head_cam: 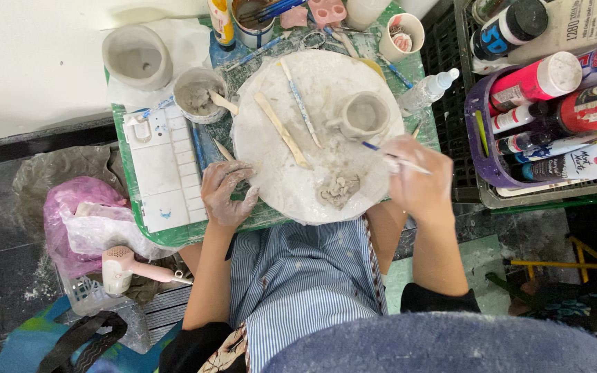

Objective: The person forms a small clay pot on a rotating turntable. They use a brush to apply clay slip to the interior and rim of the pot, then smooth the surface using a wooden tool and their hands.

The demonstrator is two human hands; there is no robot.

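While right hand (419, 181) pinches brush (390, 156), tip points up-left toward clay cup (363, 115).

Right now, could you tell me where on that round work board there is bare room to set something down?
Bare room lies on the round board between the left hand and the clay lump, below the wooden stick. Its upper middle is crowded: stick, blue-handled tool, clay cup. The right hand covers the right edge.

- Bright, even, soft overhead light; only faint shadows beneath both hands.
- Sharp around the hands; slightly blurred nearest the camera.
- Mild wide-angle bending toward the edges.
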